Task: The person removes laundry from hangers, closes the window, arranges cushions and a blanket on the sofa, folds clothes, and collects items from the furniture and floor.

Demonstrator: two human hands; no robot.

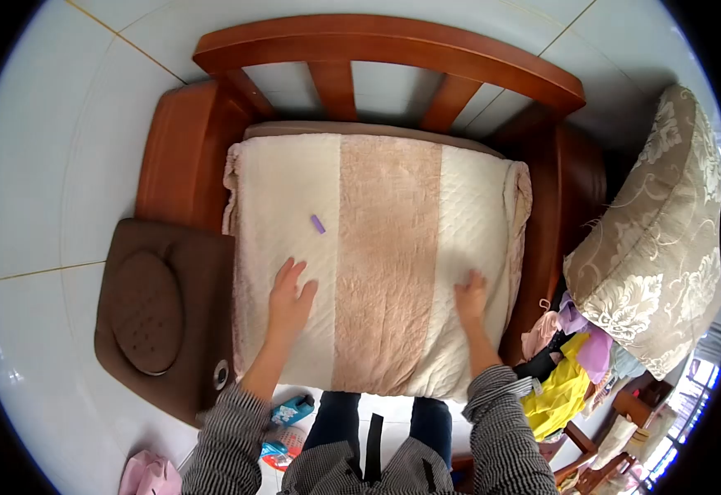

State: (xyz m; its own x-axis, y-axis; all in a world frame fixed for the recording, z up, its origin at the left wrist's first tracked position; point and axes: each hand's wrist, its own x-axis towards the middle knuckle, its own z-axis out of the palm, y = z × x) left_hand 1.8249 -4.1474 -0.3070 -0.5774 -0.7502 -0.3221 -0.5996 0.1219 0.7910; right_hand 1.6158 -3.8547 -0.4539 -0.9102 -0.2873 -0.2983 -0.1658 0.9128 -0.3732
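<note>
"Head view: see any room round the blanket (387, 256)?"

"Laid flat across the wooden chair (389, 35). Tight towards the chair's left arm (172, 157) and right arm (552, 214), with a thin strip of brown cushion (368, 128) at the chair's back. More open at the chair's front, over pale floor (387, 407), beside the person's legs (337, 425)."

"And to look at?"

"Plush, cream either side of a pinkish-tan band, lightly wrinkled; topped, on the chair's left half, by a small purple bar (318, 223)."

"Pointing which way?"

"Striped from chair front to chair back. Nearly square, so can't name a long axis."

"Grip?"

"Left hand (291, 295) spread wide, over the chair's left half. Right hand (470, 293) over the chair's right half, fingers partly hidden; can't tell."
</note>
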